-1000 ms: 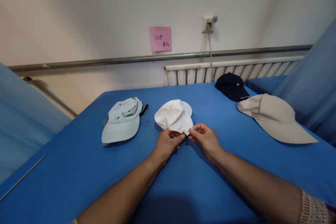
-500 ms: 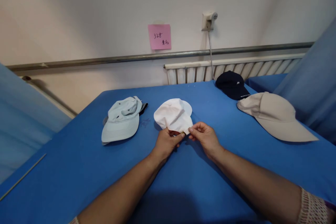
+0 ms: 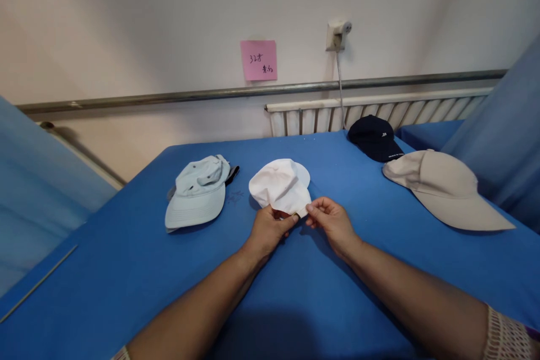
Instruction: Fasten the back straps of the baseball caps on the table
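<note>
1. On the left of the blue-covered table (image 3: 126, 270), we see a pale blue cap (image 3: 195, 197), brim facing near.
2. Our left hand (image 3: 266, 230) has thumb and fingers clamped on the near edge of the white cap (image 3: 278, 183), mid-table.
3. Our right hand (image 3: 333, 225) has its thumb and forefinger pinched on that cap's near right corner.
4. Far right, we see a navy cap (image 3: 372, 136); nearer, a beige cap (image 3: 447, 185).
</note>
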Tool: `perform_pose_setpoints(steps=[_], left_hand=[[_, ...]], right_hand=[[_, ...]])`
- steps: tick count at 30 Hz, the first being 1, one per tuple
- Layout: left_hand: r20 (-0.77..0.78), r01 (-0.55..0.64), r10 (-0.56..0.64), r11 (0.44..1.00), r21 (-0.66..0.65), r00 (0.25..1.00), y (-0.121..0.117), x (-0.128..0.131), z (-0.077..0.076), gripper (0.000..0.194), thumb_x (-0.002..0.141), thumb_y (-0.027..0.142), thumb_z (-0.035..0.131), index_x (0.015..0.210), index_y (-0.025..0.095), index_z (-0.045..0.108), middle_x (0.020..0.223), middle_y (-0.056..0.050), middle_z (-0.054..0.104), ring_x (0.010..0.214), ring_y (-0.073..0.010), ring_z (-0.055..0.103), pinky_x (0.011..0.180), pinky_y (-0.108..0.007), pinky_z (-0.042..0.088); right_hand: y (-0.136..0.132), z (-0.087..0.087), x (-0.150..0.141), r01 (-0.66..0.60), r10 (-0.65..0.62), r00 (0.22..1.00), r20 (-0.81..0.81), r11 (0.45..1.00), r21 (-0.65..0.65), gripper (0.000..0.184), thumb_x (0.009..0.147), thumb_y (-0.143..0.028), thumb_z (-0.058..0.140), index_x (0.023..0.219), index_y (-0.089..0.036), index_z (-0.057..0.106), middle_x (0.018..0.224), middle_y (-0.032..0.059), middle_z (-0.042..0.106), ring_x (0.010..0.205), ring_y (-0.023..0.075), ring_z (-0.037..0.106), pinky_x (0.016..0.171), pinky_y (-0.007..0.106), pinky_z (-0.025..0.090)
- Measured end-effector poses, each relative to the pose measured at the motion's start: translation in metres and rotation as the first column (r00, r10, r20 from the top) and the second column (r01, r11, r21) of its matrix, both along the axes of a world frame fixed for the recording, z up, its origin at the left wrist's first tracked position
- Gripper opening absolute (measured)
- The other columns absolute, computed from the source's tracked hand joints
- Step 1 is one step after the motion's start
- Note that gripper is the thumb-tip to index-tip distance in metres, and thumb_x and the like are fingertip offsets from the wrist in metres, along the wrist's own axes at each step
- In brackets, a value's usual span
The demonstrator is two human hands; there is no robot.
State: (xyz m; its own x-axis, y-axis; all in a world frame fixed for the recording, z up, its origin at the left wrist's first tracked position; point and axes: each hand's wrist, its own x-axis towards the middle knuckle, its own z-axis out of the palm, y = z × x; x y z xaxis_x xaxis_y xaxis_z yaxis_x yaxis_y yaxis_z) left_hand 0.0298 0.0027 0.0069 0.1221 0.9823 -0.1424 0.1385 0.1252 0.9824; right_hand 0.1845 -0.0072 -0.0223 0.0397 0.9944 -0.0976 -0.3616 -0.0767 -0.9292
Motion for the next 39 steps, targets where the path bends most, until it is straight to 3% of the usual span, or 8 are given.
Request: perform_pose_setpoints(steps=[6,9,15,19,23,30,34,39], left_hand=[[-0.073,0.101,-0.102,0.995,-0.019,0.992,-0.004,-0.003,-0.006,0.032,0.069,0.04,0.071,0.083,0.012,0.063,0.058,0.001,0.058,0.041,-0.0088,0.047,0.04,-0.021,0.035],[-0.228,0.152,-0.131,0.985,0.08,0.965,-0.008,-0.008,-0.004,0.033,0.076,0.041,0.065,0.094,0.014,0.066,0.062,0.0,0.062,0.047,-0.0124,0.054,0.047,-0.023,0.04],[-0.545,0.168,0.042,0.929,0.33,0.837,-0.002,-0.032,0.015,0.022,0.08,0.038,0.06,0.072,0.019,0.068,0.063,-0.001,0.065,0.055,-0.0142,0.053,0.054,-0.025,0.036],[-0.577,0.09,0.201,0.896,0.435,0.791,0.011,-0.042,0.016,0.016,0.077,0.031,0.062,0.088,0.02,0.068,0.074,-0.002,0.066,0.059,-0.0148,0.054,0.059,-0.026,0.037],[-0.668,0.218,0.188,0.852,0.475,0.72,0.015,-0.039,0.004,0.03,0.081,0.03,0.058,0.109,0.02,0.064,0.096,-0.005,0.064,0.07,-0.0154,0.056,0.066,-0.027,0.041],[-0.744,0.296,0.186,0.835,0.464,0.642,0.021,-0.026,-0.011,0.028,0.087,0.031,0.053,0.111,0.02,0.061,0.099,-0.006,0.063,0.077,-0.0161,0.058,0.069,-0.026,0.042],[-0.758,0.274,0.219,0.841,0.466,0.615,0.027,-0.026,-0.011,0.016,0.087,0.026,0.051,0.091,0.019,0.064,0.089,-0.005,0.063,0.075,-0.0167,0.057,0.066,-0.026,0.039],[-0.608,0.179,0.285,0.789,0.588,0.741,0.02,-0.032,0.001,0.014,0.086,0.024,0.05,0.085,0.019,0.063,0.081,-0.003,0.063,0.072,-0.0151,0.055,0.069,-0.026,0.04]], right_hand=[[0.005,-0.003,0.001,0.035,-0.034,0.999,0.021,0.999,-0.021,0.039,0.059,-0.046,0.08,0.073,-0.018,0.058,0.053,-0.003,0.061,0.048,0.0101,0.055,0.048,0.022,0.04],[0.01,-0.006,0.005,0.092,-0.09,0.994,0.069,0.996,-0.017,0.034,0.059,-0.043,0.078,0.072,-0.018,0.058,0.054,-0.0028,0.061,0.048,0.0103,0.054,0.049,0.023,0.039],[0.022,-0.018,0.017,0.168,-0.154,0.956,0.248,0.985,-0.036,0.019,0.06,-0.03,0.069,0.07,-0.019,0.057,0.054,-0.0031,0.057,0.049,0.0122,0.05,0.047,0.024,0.037],[0.028,-0.031,0.025,0.245,-0.239,0.87,0.431,0.969,0.042,0.019,0.06,-0.029,0.066,0.076,-0.021,0.061,0.067,0.0001,0.06,0.06,0.0169,0.055,0.056,0.029,0.043],[0.032,-0.041,0.031,0.331,-0.406,0.717,0.567,0.914,0.236,0.024,0.061,-0.03,0.066,0.083,-0.021,0.064,0.093,0.0064,0.06,0.082,0.0213,0.058,0.077,0.035,0.046],[0.031,-0.038,0.024,0.198,-0.223,0.899,0.378,0.975,0.104,0.022,0.063,-0.036,0.064,0.078,-0.02,0.059,0.068,-0.0002,0.061,0.063,0.0171,0.057,0.062,0.03,0.044],[0.025,-0.029,0.017,0.146,-0.167,0.933,0.318,0.985,0.088,0.02,0.059,-0.035,0.067,0.069,-0.021,0.056,0.06,-0.0027,0.057,0.055,0.0146,0.052,0.057,0.028,0.04],[0.025,-0.025,0.021,0.177,-0.182,0.917,0.356,0.983,0.048,0.019,0.059,-0.031,0.063,0.073,-0.021,0.055,0.057,-0.0032,0.057,0.053,0.0147,0.052,0.053,0.027,0.038]])
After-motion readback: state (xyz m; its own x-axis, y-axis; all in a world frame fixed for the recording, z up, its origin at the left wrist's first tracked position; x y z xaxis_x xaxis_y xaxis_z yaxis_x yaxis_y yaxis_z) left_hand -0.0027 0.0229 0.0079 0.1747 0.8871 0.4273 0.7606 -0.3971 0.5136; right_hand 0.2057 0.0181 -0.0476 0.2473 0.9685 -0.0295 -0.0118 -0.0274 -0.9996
